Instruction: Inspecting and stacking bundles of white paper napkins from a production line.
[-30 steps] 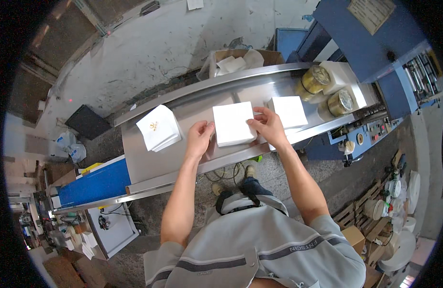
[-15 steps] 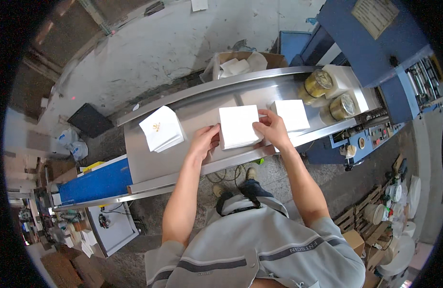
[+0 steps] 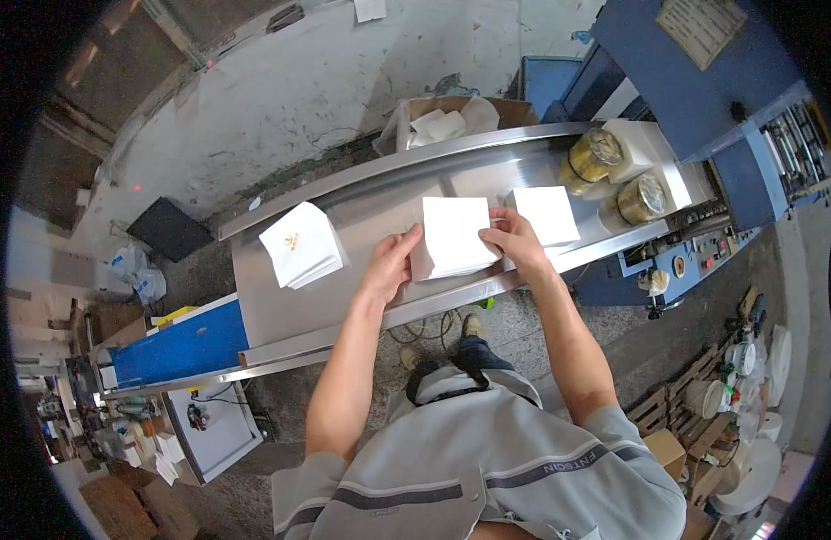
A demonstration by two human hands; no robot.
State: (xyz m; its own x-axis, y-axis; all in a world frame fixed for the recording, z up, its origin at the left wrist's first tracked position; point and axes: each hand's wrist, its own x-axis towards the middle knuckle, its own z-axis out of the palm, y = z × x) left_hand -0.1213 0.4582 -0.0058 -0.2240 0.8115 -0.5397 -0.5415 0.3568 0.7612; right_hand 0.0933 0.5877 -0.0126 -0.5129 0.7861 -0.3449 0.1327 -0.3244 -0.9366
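A stained, whitish concrete floor [image 3: 280,99] is seen on the far side. A blue machine cabinet [image 3: 703,81] is set at the right, and stacked cardboard boxes [image 3: 676,441] are kept near right.

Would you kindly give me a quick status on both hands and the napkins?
Left hand and right hand grip the middle napkin stack by its sides. Stack on steel tray. Other stacks apart on each side.

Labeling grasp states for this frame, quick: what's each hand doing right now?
Left hand: closed on the left edge of the white napkin stack.
Right hand: closed on the same stack's right edge.
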